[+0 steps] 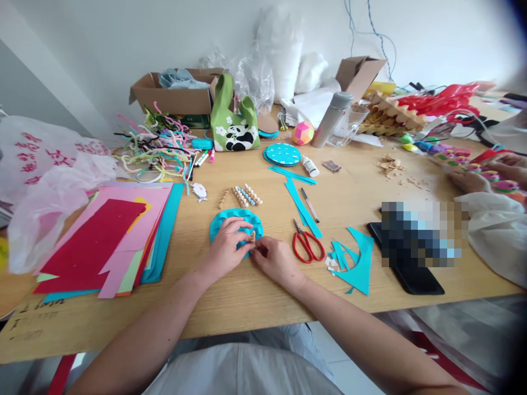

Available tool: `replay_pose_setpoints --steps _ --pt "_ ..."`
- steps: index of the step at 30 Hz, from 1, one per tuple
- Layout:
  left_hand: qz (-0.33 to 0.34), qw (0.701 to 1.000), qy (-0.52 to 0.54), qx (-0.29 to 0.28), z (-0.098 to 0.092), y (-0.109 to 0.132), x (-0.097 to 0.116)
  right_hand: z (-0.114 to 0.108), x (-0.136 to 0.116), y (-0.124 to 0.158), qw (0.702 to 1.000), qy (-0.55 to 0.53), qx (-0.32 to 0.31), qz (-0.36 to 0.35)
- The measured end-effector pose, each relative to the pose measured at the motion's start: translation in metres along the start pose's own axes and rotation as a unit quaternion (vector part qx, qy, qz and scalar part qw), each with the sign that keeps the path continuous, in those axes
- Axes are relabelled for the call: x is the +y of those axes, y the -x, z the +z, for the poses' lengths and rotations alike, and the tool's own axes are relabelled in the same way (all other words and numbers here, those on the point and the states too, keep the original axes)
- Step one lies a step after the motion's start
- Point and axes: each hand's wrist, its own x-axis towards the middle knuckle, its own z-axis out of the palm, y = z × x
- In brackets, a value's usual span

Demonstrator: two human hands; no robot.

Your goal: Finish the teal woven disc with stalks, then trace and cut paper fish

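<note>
Near the table's front edge, a round blue paper piece with a raised, folded-looking rim lies partly beneath my left hand. My left thumb and forefinger close around a small beige piece, which resembles the bead strands nearby. From the right, my right hand pinches at the lower end of that same piece, its fingertips against those of my left. Just beyond the disc lie several short strands of beads in brown, white and blue.
Right of my hands are red-handled scissors, a pen, blue paper offcuts and a black phone. Coloured paper sheets lie left. Behind stand a glue bottle, blue discs and a flask. Another person's hand works at far right.
</note>
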Motion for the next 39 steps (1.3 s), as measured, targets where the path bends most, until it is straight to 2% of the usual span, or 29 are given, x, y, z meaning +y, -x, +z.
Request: replay_pose_setpoints --steps 19,31,39 --pt "0.01 1.0 -0.007 0.011 0.004 0.0 -0.002 0.0 0.001 0.0 1.0 -0.007 -0.001 0.001" --pt "0.012 1.0 -0.01 0.022 0.005 0.001 -0.002 -0.001 0.003 0.0 0.999 -0.049 -0.02 0.001" --pt "0.006 1.0 -0.009 0.018 0.007 0.003 -0.005 -0.013 0.0 0.0 0.993 -0.108 -0.045 0.028"
